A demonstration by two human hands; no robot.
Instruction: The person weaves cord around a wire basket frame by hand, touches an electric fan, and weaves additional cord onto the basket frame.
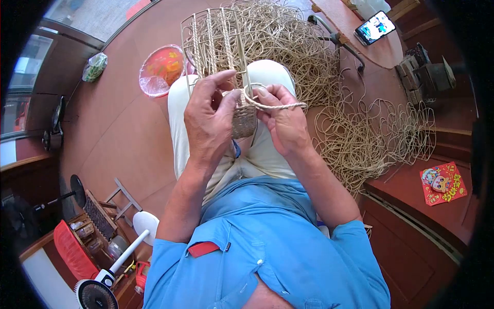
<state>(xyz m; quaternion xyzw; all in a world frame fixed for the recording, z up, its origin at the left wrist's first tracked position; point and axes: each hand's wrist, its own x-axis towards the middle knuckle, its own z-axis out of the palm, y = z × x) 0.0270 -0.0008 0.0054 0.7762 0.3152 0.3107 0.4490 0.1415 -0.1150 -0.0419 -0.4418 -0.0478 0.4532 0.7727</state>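
Note:
Between my knees stands a partly woven frame (209,44) of thin rods, with twisted cord running along some of them. Its near end carries a tightly woven section (244,121). My left hand (208,118) is closed around the left side of the weave, its thumb pressed on the woven edge and its index finger bent above. On the other side, my right hand (285,118) pinches a twisted cord (280,107) against the right-hand rod. That cord makes a small loop there, and its free part points right over the fingers. My right hand's lower fingers are partly hidden.
A big heap of loose cord (288,38) lies beyond my knees, with more coils (360,139) to the right. A plastic-lined red basin (162,69) sits at left. A phone (374,28) rests on a table; a red card (443,184) lies at right. A fan (96,294) is lower left.

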